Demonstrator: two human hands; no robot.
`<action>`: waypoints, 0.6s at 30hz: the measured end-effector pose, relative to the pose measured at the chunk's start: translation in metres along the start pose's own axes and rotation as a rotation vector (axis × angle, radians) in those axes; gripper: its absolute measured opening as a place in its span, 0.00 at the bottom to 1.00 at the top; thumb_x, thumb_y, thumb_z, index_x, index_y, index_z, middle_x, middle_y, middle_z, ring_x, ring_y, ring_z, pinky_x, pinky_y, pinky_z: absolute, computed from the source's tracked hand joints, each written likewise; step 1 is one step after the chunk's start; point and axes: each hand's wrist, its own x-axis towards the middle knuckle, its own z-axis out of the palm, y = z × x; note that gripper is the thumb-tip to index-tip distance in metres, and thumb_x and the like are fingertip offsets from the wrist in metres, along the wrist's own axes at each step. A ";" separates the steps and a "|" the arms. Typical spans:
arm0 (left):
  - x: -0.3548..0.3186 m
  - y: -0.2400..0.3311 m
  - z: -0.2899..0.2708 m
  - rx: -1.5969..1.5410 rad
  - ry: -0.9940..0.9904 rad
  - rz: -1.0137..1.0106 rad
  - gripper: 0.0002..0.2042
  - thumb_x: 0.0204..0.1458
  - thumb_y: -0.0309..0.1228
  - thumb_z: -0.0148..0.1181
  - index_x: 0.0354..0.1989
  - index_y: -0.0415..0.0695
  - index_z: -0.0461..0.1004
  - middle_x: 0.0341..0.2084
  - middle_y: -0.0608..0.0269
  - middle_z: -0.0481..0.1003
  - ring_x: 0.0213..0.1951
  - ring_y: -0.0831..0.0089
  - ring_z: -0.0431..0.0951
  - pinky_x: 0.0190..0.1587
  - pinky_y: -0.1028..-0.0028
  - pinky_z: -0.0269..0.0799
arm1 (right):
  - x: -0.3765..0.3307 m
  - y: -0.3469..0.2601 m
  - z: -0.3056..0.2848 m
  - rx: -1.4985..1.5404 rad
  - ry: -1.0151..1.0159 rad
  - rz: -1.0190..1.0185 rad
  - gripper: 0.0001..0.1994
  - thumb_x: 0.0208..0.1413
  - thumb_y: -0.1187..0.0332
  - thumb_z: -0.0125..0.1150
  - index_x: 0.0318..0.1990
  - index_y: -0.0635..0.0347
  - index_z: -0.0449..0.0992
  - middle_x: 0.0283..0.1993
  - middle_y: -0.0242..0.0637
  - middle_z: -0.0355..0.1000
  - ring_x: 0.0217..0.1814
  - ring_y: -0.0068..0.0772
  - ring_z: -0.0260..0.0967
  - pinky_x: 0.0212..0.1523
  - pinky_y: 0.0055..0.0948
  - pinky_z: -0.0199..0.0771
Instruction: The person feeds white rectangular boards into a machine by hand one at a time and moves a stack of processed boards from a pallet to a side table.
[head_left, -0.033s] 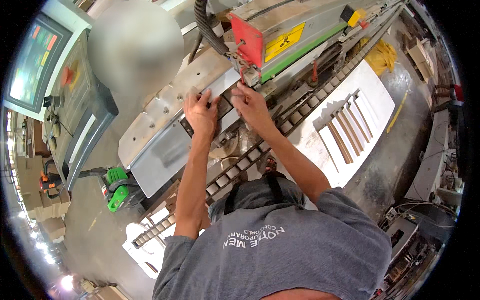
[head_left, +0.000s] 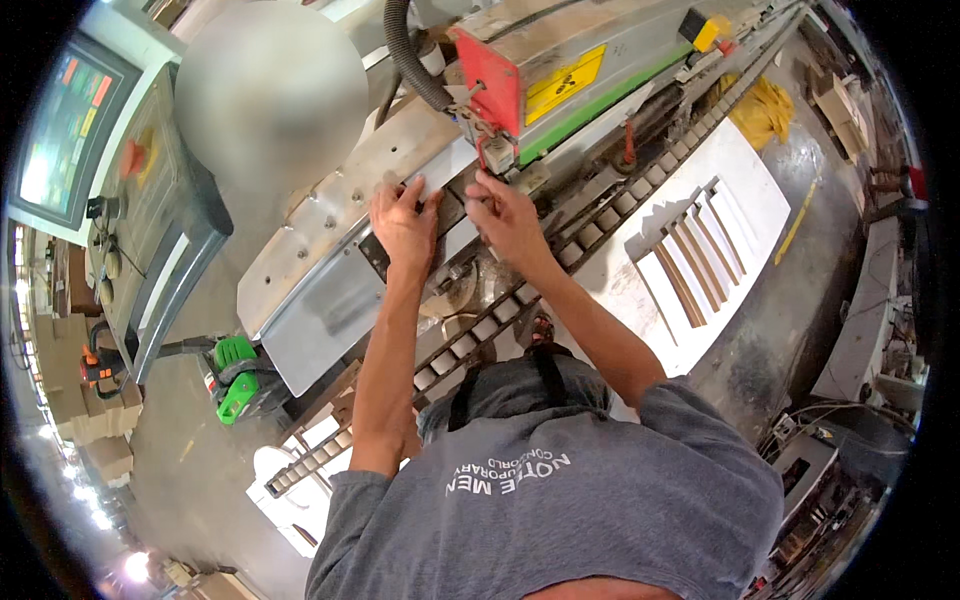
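Dark brown piece (head_left: 450, 212), flat and straight-edged, with a dull, worn-looking surface; it is seen lying on the grey metal bed (head_left: 320, 320) of the machine, between and beneath the two hands, and its middle is covered by the left one, so that its full outline cannot be made out, nor whether it is one part or several.

One red plate (head_left: 488, 80) is mounted just above and to the right of the work area, with one ribbed dark hose (head_left: 415, 60) beside it and one yellow label (head_left: 566, 85) on the grey housing behind; one chain-like roller track (head_left: 490, 325) is run diagonally below the hands; on one white board (head_left: 610, 290) at the right, at least four slender brown strips (head_left: 697, 265) are laid side by side; one lit screen (head_left: 70, 130) is seen at the far left.

The left hand (head_left: 405, 228) is laid palm down on the dark piece, its fingers bent and slightly parted; the right hand (head_left: 505, 222) is held near the piece's right end, its fingers partly curled; whether anything is gripped by either hand cannot be told.
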 end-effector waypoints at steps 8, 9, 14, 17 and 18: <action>0.019 0.019 0.045 -0.176 -0.001 -0.009 0.15 0.41 0.29 0.73 0.39 0.43 0.81 0.33 0.55 0.73 0.37 0.54 0.72 0.41 0.58 0.68 | -0.123 -0.031 -0.118 -0.478 0.172 -0.016 0.22 0.57 0.76 0.62 0.60 0.62 0.71 0.50 0.42 0.74 0.44 0.30 0.73 0.39 0.28 0.77; 0.023 0.033 0.031 -0.080 -0.010 0.063 0.15 0.43 0.29 0.73 0.41 0.43 0.82 0.34 0.54 0.74 0.39 0.54 0.73 0.42 0.59 0.69 | -0.137 -0.028 -0.141 -0.634 0.260 0.019 0.21 0.55 0.76 0.63 0.58 0.63 0.72 0.51 0.46 0.74 0.46 0.35 0.74 0.44 0.32 0.79; -0.006 0.051 -0.002 -0.171 -0.083 0.040 0.13 0.47 0.27 0.69 0.43 0.43 0.83 0.35 0.55 0.75 0.41 0.56 0.74 0.44 0.62 0.71 | -0.185 0.009 -0.227 -1.370 0.390 0.180 0.32 0.49 0.71 0.69 0.63 0.64 0.66 0.58 0.53 0.66 0.60 0.54 0.64 0.56 0.48 0.72; -0.026 0.045 -0.014 -0.178 -0.075 0.065 0.13 0.47 0.25 0.68 0.43 0.43 0.83 0.35 0.55 0.76 0.40 0.57 0.74 0.44 0.62 0.71 | -0.195 0.022 -0.239 -1.410 0.306 0.305 0.35 0.47 0.70 0.71 0.64 0.65 0.63 0.59 0.54 0.64 0.62 0.58 0.61 0.59 0.49 0.70; -0.032 0.048 -0.020 -0.214 -0.080 0.054 0.13 0.47 0.25 0.68 0.43 0.43 0.83 0.36 0.54 0.76 0.40 0.58 0.74 0.44 0.61 0.71 | -0.194 0.028 -0.241 -1.447 0.298 0.279 0.35 0.47 0.69 0.72 0.63 0.67 0.63 0.61 0.56 0.62 0.59 0.58 0.64 0.57 0.49 0.72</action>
